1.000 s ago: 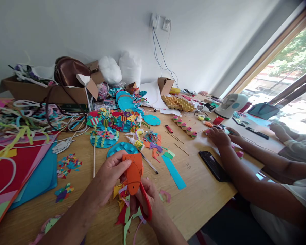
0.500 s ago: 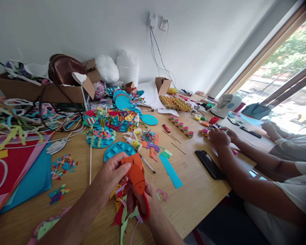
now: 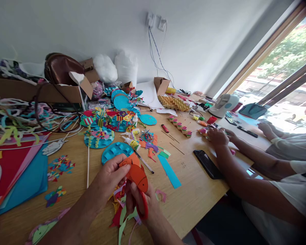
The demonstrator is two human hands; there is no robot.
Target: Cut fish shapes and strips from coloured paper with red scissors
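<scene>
The orange fish sits at the lower centre of the frame, above the table. It has just swung round: from standing nearly upright, head down, it now lies aslant, with its eye end toward the lower right and its tail end toward the upper left. That turn seems to present a different stretch of its edge to the scissors.

The left hand pinches the tail end closed between thumb and fingers. The right hand is curled round the scissors' red handles, its fingers close under the fish. The blades are hidden, so I cannot tell how far open they are, or whether they touch the paper.

Below the hands lie coloured scraps; just beyond the fish are a blue disc, a glue bottle and a pen. A blue strip lies to the right of them, then a phone. At the right of the frame, another person's hand works among small pieces. The whole view has shifted slightly, its contents sliding left.
</scene>
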